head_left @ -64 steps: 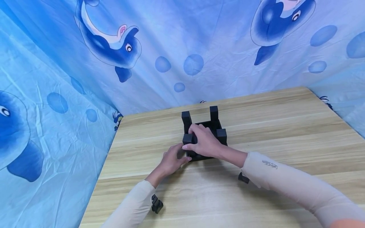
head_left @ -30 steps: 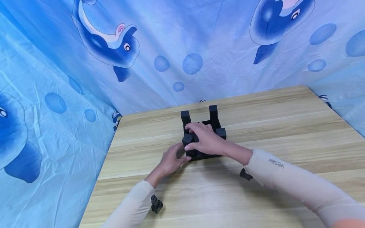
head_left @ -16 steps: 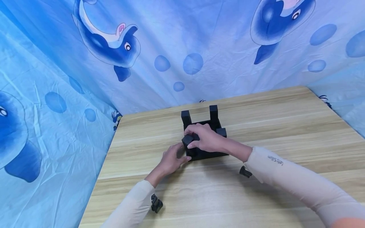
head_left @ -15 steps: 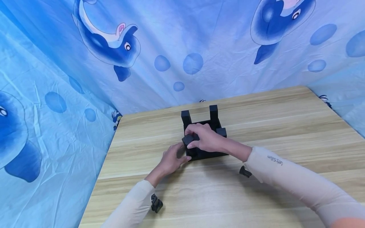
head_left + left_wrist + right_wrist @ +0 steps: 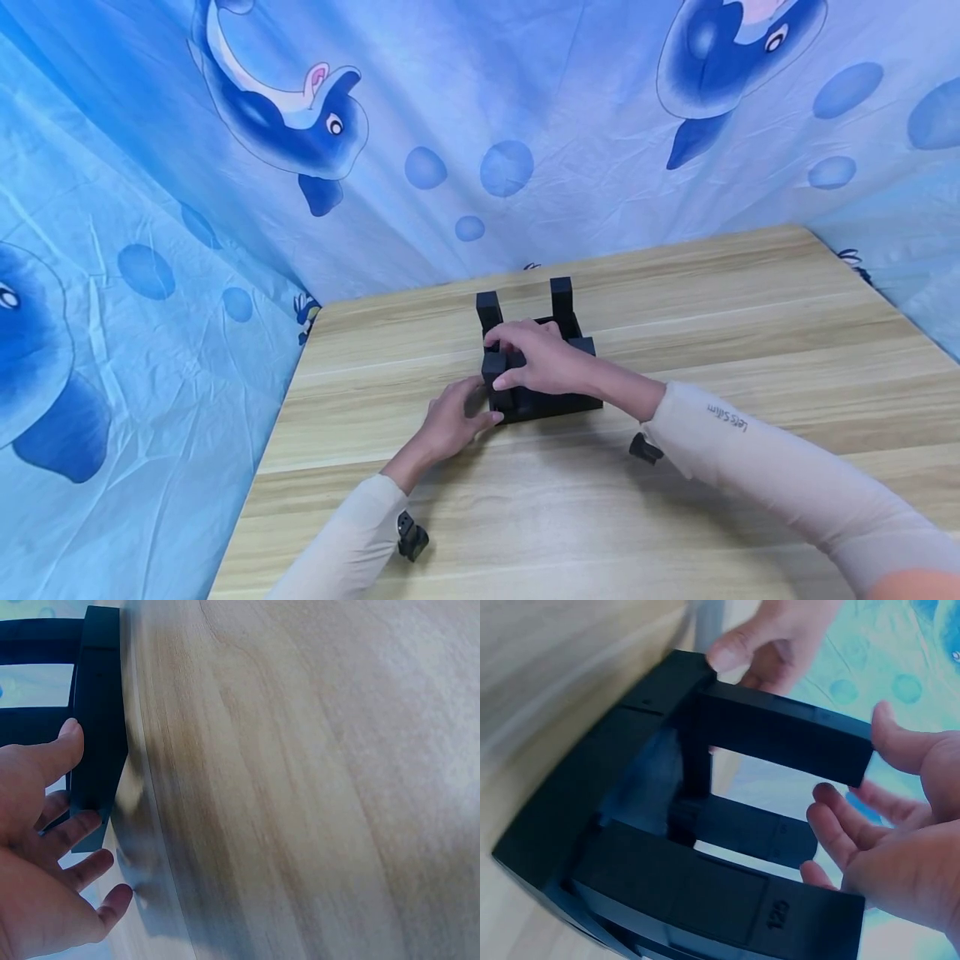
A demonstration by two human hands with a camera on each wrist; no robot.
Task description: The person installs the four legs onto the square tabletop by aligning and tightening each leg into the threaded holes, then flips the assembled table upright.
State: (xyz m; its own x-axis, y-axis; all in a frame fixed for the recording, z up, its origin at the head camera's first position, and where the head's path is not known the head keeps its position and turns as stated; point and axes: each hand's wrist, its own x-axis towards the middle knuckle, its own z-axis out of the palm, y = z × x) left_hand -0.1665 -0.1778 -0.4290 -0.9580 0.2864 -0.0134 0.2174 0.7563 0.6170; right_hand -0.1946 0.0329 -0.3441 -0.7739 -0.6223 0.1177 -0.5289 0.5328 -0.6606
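A black four-legged stand (image 5: 551, 406) rests on the table with its square legs pointing up. My right hand (image 5: 546, 360) reaches over it from the right. Its thumb and forefinger are around the top of the near left leg (image 5: 494, 365); in the right wrist view the thumb touches that leg's (image 5: 780, 733) end, the other fingers curving loosely beyond. My left hand (image 5: 448, 423) holds the near left corner of the base (image 5: 101, 727), thumb on the front side and fingers on the left side. "125" marks another leg (image 5: 727, 896). The right hand hides part of the stand's inside.
The stand is on a wood-grain table (image 5: 720, 333). A blue curtain (image 5: 465, 100) with cartoon dolphins hangs behind the table and at both sides. Small black devices sit at both wrists, one under the left sleeve (image 5: 348, 533).
The near left leg, turned askew and tilted in the earlier frames, now stands squarer to the base. My right hand has shifted slightly around its top. The left hand stays put.
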